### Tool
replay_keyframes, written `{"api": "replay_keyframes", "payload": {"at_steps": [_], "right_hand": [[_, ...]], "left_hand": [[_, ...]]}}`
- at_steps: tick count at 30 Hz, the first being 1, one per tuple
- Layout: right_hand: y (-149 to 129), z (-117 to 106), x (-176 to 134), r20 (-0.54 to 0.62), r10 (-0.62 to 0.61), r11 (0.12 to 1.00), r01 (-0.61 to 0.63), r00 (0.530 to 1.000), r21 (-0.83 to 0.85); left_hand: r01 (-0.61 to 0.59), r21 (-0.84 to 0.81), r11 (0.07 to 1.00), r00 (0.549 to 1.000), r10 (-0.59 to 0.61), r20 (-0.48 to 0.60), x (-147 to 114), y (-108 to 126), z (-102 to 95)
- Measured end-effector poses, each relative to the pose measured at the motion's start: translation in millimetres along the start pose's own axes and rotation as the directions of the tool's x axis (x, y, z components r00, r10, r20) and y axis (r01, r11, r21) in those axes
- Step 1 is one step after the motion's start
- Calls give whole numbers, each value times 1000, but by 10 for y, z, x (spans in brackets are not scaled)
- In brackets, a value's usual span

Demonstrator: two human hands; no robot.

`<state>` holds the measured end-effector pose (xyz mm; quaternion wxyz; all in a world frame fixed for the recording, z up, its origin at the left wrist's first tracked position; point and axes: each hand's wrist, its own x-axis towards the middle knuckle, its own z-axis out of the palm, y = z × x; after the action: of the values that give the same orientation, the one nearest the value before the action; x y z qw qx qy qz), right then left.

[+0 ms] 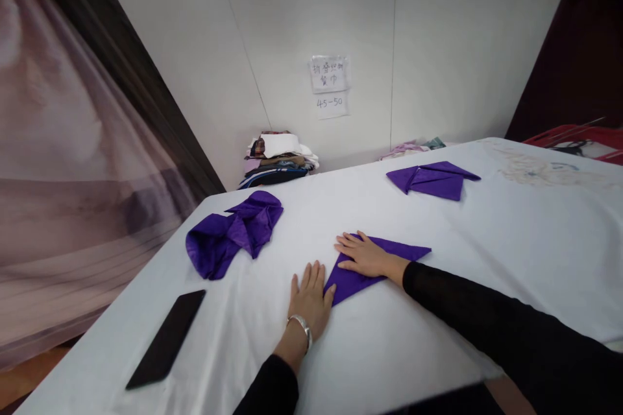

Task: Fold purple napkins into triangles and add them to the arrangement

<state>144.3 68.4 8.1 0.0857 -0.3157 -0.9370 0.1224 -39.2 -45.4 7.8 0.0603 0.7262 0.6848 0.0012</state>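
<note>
A purple cloth napkin [348, 284], folded into a triangle, lies flat on the white-covered table [389, 350]. My right hand [363, 255] rests palm down on top of it with the fingers spread. Beside its left corner my left hand [309, 301] lies flat on the tablecloth, thumb touching the napkin's edge, a silver bracelet on the wrist. Farther left sits a crumpled purple napkin [238, 231] in a loose heap. Toward the back right is another folded purple napkin [433, 180], its edges forming several points.
A black flat phone-like slab [168, 339] lies at the table's left edge. Behind the table stands a stack of folded clothes [277, 157] against a pale wall with handwritten paper signs [329, 74]. A sheer curtain [53, 162] hangs on the left.
</note>
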Motion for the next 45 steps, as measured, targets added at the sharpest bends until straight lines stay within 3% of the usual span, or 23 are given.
{"api": "replay_keyframes", "payload": {"at_steps": [4,8,11,16,22,27,30,33,36,39,41,43,45], "right_hand": [[28,13,-19,-6,-16,1000,16,1000,8],[39,29,-6,8,-15,1000,15,1000,-1],[58,56,17,8,-12,1000,12,1000,3],[257,21,-58,-5,54,999,-54,999,6],[807,-139,-592,-55,250,966,-253,967,-56],[1167,-225,-1151,-111,342,929,-353,933,-108],[1255,-225,-1357,-143,441,887,-455,886,-82],[1169,-216,-1459,-183,509,856,-517,841,7],[875,-203,-1484,-236,405,911,-412,883,18],[479,-157,-1435,-220,184,982,-189,958,-4],[270,-108,-1361,-173,45,999,-43,984,18],[182,-64,-1263,-130,-56,997,62,990,44],[230,-46,-1156,-103,-102,993,107,989,45]], "left_hand": [[48,-79,996,999,-46,29,108,73,-49],[-62,-82,995,994,55,-92,284,363,-110],[-102,-61,993,993,98,-70,378,519,-55],[-74,-34,997,997,73,-29,415,499,89],[-86,-60,995,996,84,-35,388,486,83],[-105,-127,986,994,99,-52,377,483,79],[-99,-197,976,992,81,-97,360,447,66],[-52,-252,966,984,6,-180,304,402,14],[-16,-255,967,975,-41,-216,223,356,-64],[39,-305,951,980,-96,-174,162,333,-127],[96,-391,915,980,-155,-122,137,352,-137],[145,-526,838,981,-193,-38,118,411,-110],[176,-715,677,981,-183,69,103,503,-52]]}}
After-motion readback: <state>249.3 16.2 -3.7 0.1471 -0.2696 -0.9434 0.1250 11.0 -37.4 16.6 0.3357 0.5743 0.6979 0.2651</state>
